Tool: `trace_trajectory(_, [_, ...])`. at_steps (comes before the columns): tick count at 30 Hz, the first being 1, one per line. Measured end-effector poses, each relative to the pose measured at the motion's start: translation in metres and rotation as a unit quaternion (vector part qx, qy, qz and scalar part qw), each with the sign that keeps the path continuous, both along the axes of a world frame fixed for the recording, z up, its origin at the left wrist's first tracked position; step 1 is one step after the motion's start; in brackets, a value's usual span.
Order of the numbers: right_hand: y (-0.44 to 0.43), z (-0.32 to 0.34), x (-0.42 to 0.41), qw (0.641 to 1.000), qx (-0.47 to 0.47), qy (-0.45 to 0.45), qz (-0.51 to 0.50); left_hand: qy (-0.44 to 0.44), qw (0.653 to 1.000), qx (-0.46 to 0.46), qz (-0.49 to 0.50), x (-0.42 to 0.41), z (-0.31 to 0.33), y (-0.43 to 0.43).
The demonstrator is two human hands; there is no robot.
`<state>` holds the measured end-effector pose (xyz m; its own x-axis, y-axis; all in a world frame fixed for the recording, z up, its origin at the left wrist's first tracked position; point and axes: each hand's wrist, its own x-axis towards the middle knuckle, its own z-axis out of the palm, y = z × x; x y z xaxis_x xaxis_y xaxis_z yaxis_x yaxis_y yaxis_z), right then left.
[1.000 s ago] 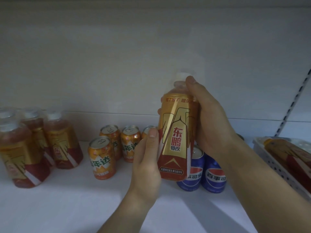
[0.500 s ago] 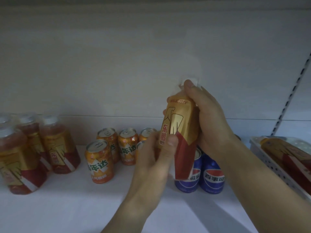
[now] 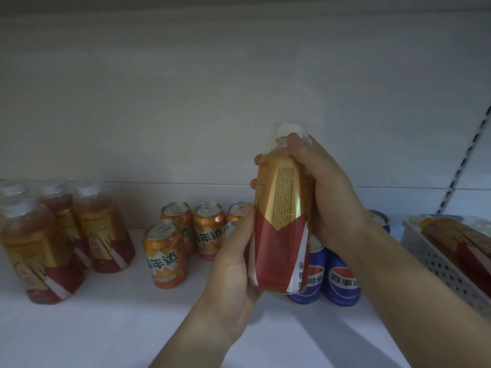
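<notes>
Holding a bottle [image 3: 281,235] upright, lifted clear of the white shelf [image 3: 106,328], in the middle of the scene and just in front of the blue cans [image 3: 341,281]. Gripped high by the right hand [image 3: 332,197], with fingers curled round the shoulder and thumb up beside the white cap [image 3: 288,130]. Gripped low by the left hand [image 3: 233,272], cupped round the left side near the base, with thumb pressed on the edge of the gold and red label [image 3: 285,197]. Fine print of that label turned to the near side. To the left on the shelf, a cluster of orange cans [image 3: 166,254]. Farther left, a group of similar bottles [image 3: 39,248], all upright. At the right edge, a white perforated basket [image 3: 438,264] with one more bottle [image 3: 462,240] lying on its side inside.
</notes>
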<state>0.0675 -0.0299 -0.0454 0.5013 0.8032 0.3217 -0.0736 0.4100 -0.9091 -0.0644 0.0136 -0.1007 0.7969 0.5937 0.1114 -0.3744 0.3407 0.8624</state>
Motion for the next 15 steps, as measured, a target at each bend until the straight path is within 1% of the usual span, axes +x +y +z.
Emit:
trace_trajectory(3, [0.0017,-0.0009,-0.0023,1.000,0.003,0.007,0.021,0.002,0.998,0.047,0.052,0.0032,-0.0021,-0.0006])
trace_trajectory(7, [0.0017,-0.0012,-0.0020,0.999,0.020,-0.011,-0.041,0.023,0.989,0.100,0.106,0.0045,-0.0047,-0.0019])
trace_trajectory(10, [0.0016,-0.0006,-0.0021,0.998,0.026,-0.017,-0.049,0.022,0.980,0.148,0.128,0.0033,-0.0026,-0.0024])
trace_trajectory(11, [0.0014,-0.0003,-0.0024,0.999,0.021,-0.020,-0.042,0.020,0.981,0.137,0.134,0.0032,-0.0030,-0.0016])
trace_trajectory(12, [0.0007,0.0006,-0.0027,0.999,0.016,-0.016,-0.028,0.021,0.986,0.105,0.124,0.0036,-0.0041,-0.0002])
trace_trajectory(14, [-0.0025,0.0037,-0.0039,1.000,0.019,0.014,0.020,0.024,0.996,0.042,0.078,0.0035,-0.0033,0.0018])
trace_trajectory(15, [-0.0042,0.0054,-0.0049,0.999,0.025,0.025,0.040,0.022,0.998,0.026,0.058,0.0025,-0.0022,0.0021])
